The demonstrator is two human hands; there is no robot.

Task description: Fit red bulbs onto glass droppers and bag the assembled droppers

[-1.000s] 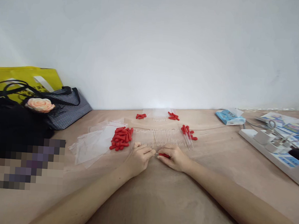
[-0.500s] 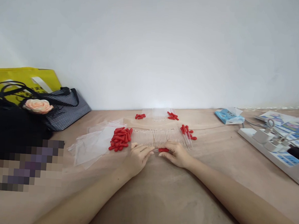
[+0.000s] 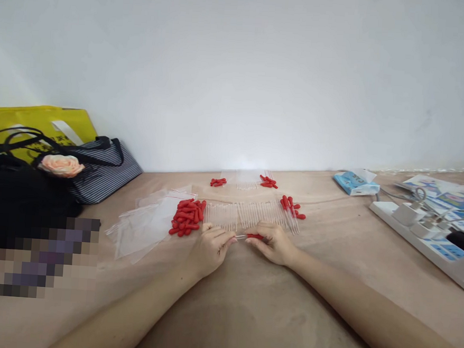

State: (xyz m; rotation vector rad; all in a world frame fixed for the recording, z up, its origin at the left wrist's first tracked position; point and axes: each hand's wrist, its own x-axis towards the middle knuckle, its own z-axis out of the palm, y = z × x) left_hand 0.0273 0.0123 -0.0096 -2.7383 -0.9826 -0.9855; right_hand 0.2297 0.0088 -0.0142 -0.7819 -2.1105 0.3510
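Note:
My left hand pinches one end of a thin clear dropper tube above the table. At the tube's other end, my right hand is closed on a red rubber bulb, partly hidden by the fingers. Tube and bulb meet in line; how far one sits inside the other is hidden. Behind the hands lies a row of clear dropper tubes. A pile of red bulbs is left of the row, and several droppers with red bulbs lie at its right end.
Clear zip bags overlap on the left. Near the wall lie more red bulbs and bagged droppers. A tissue pack and a white power strip are right; a striped bag and yellow bag stand left.
My hands have moved slightly apart, so more of the clear tube shows between them. Both keep their grip, and the things on the table stay put.

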